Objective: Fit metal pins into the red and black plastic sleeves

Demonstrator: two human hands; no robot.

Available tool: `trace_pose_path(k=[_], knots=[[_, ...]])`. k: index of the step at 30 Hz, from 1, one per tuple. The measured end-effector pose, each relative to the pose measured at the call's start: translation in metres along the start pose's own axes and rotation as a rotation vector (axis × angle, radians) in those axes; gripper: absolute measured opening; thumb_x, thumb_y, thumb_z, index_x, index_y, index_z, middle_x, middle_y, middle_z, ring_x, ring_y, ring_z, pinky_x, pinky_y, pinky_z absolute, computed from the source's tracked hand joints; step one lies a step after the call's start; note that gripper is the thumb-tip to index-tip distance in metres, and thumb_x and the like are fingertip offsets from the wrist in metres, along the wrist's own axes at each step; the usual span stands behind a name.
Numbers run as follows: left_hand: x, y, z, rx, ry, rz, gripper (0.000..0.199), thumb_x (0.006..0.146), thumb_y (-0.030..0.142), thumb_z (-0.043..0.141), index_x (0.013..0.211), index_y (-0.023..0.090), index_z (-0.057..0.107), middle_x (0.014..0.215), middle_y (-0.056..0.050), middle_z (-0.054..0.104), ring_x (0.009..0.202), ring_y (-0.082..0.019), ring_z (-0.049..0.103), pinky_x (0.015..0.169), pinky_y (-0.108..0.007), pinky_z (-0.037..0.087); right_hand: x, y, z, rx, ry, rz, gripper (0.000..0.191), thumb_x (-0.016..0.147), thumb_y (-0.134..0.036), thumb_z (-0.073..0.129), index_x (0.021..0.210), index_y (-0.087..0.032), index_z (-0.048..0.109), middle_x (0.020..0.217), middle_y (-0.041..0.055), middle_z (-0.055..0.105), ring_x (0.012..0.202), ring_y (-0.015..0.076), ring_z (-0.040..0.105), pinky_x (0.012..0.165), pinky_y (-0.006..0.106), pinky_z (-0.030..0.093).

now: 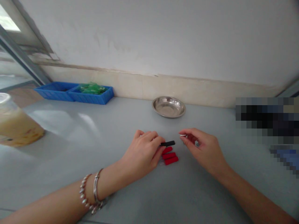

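My left hand (pixel 146 149) pinches a short black stick-like piece (pixel 168 143), whose end points toward my right hand (pixel 204 147). Between the thumb and index finger of my right hand is a small, thin, shiny metal piece (pixel 183 135); its exact kind is too small to make out. A short gap separates the metal piece from the black one. Several red stick-like pieces (pixel 171 160) lie side by side on the grey table just below the black piece, partly behind my left fingers.
A round metal dish (pixel 168 107) stands near the wall. Two joined blue trays (pixel 93 99) sit at the back left, with green plastic items (pixel 92 88) in the right one. At the far left is a plastic cup of drink (pixel 18 124). Blurred-out dark things (pixel 268 119) are at the right.
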State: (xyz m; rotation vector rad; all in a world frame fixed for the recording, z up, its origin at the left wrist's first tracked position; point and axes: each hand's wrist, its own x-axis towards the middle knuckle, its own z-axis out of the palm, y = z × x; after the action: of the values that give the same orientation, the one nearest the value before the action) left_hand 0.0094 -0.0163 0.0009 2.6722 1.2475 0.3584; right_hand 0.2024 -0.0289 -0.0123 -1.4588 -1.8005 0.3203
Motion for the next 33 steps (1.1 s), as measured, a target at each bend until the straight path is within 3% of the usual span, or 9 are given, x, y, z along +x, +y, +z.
trace_pose_path(k=[10,23,28,33], knots=[[-0.0012,0.0018,0.0002,0.076,-0.037,-0.019,0.021,0.088,0.026,0.04,0.095,0.018,0.058,0.087,-0.005,0.058,0.079,-0.018,0.055,0.074,-0.035,0.034,0.0018,-0.0004,-0.0006,-0.123,-0.048,-0.024,0.017,0.076,-0.018,0.051,0.08,-0.017,0.067,0.062,0.0015,0.063,0.051,0.0113,0.054,0.051,0.023,0.044],[-0.001,0.0025,-0.002,0.095,0.004,-0.025,0.022,0.088,0.026,0.039,0.095,0.018,0.058,0.088,-0.005,0.058,0.08,-0.019,0.055,0.074,-0.036,0.035,0.0015,0.0027,0.0008,-0.116,-0.092,-0.018,0.014,0.078,-0.019,0.054,0.081,-0.017,0.067,0.066,0.002,0.065,0.053,0.012,0.054,0.051,0.024,0.042],[0.0002,0.0006,-0.0056,0.27,0.103,-0.085,0.021,0.088,0.022,0.039,0.094,0.017,0.059,0.087,-0.007,0.059,0.079,-0.021,0.054,0.071,-0.036,0.032,0.0017,0.0026,-0.001,-0.175,-0.049,-0.068,0.011,0.077,-0.024,0.057,0.076,-0.018,0.066,0.066,0.0015,0.064,0.054,0.0121,0.052,0.052,0.025,0.04],[0.0014,-0.004,-0.0033,0.407,0.097,-0.111,0.018,0.086,0.018,0.043,0.094,0.017,0.059,0.086,-0.008,0.059,0.079,-0.023,0.053,0.068,-0.037,0.031,0.0011,0.0033,-0.0025,-0.17,-0.062,-0.089,0.009,0.077,-0.023,0.057,0.076,-0.018,0.065,0.067,0.0018,0.064,0.058,0.0135,0.053,0.053,0.026,0.04]])
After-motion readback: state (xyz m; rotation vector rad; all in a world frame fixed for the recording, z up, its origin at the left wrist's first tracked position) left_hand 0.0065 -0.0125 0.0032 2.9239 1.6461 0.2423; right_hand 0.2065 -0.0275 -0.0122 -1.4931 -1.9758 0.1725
